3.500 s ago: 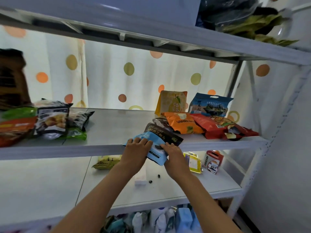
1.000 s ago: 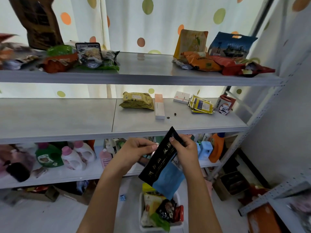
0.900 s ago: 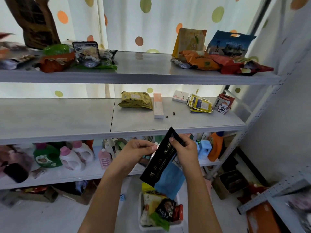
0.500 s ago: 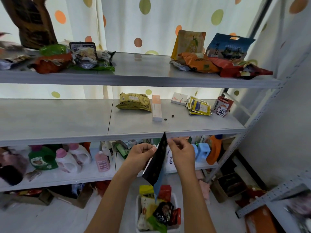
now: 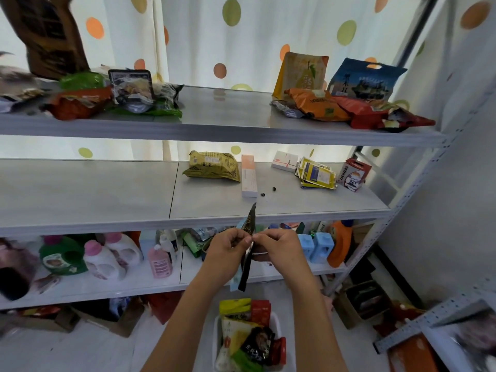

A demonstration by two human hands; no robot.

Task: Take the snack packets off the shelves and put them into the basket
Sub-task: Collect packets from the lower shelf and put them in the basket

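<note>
Holding black packet (image 5: 248, 253) edge-on above basket (image 5: 218, 342), long axis near vertical, top corner pointing up toward middle shelf (image 5: 268, 210) front edge. Pinching it between left hand (image 5: 228, 249) and right hand (image 5: 279, 249). Filling basket on floor: several packets inside already. Leaving many packets along top shelf (image 5: 222, 127) left and right ends, plus yellow packet (image 5: 213, 167) on middle shelf.

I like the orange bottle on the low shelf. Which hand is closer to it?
Right. The right hand is nearer the orange bottle, with blue bottles between them. The left hand is farther left, across the packet both hands pinch.
</note>
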